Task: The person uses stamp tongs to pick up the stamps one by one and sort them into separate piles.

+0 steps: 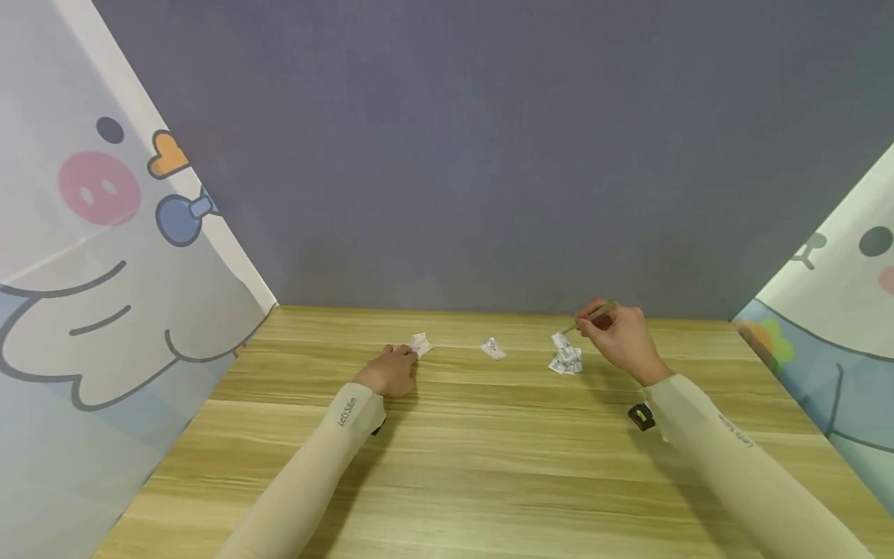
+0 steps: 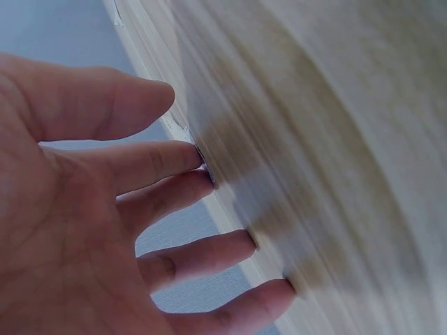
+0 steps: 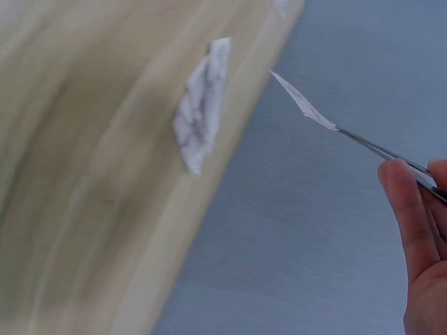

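My right hand pinches a pair of metal tweezers between thumb and fingers. A small white printed paper piece hangs from the tweezer tips, raised off the table. Close below it lies a small crumpled pile of similar paper pieces. On the left, my left hand reaches flat toward the table, its fingertips touching the surface at the edge of another paper bit. The left thumb stays lifted, with the fingers extended and spread.
Between the two hands a single paper piece lies on the wooden table. A grey panel rises behind the table's far edge. Cartoon-printed sheets stand on both sides. Dark wrist devices sit under the cuffs.
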The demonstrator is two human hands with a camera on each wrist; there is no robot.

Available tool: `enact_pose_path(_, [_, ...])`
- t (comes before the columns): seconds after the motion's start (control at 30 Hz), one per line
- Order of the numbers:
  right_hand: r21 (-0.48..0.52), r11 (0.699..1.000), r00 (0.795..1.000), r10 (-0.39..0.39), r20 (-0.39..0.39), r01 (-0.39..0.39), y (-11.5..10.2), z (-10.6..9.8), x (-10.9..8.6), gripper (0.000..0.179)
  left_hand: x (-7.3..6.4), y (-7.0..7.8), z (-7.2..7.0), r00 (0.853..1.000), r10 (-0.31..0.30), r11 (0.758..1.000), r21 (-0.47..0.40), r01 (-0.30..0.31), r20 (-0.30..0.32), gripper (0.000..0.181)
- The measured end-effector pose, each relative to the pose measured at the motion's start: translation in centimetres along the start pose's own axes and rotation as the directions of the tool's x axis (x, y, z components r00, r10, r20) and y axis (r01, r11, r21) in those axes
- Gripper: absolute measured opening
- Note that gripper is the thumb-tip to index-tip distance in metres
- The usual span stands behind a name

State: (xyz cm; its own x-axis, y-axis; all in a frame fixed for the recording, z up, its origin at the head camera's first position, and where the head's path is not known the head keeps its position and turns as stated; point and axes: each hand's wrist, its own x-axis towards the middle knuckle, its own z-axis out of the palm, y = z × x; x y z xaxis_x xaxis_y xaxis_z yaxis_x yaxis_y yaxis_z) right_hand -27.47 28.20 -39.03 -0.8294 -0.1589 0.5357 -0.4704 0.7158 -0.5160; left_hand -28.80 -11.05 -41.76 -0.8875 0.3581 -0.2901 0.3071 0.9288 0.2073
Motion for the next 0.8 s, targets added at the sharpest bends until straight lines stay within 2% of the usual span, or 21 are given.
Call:
enact_pose_path(0.33, [-0.032, 0.991, 0.989, 0.132, 0.073, -0.13, 2.4, 1.1, -0.8, 0.008, 0.1, 0.0, 0.1, 1.0, -0.001, 1.0, 0.005, 0.001, -0.003, 0.052])
enact_pose_path(0.47, [-0.046, 0.986, 0.984, 0.166, 0.067, -0.163, 2.9, 1.3, -0.9, 0.007, 0.1, 0.0, 0.2, 1.0, -0.005, 1.0, -0.005, 0.005, -0.005, 0.052])
enact_pose_path(0.63, [-0.043, 0.985, 0.985, 0.168, 0.043, -0.166, 2.4, 1.6, -0.6, 0.005, 0.1, 0.0, 0.2, 1.0, -0.006, 1.0, -0.008, 0.006, -0.011, 0.052])
enact_pose_path(0.8, [0.022, 0.985, 0.98, 0.169, 0.101, -0.172, 1.2, 2.0, 0.0, 0.008, 0.2, 0.0, 0.1, 1.0, -0.002, 1.0, -0.002, 0.002, -0.012, 0.053])
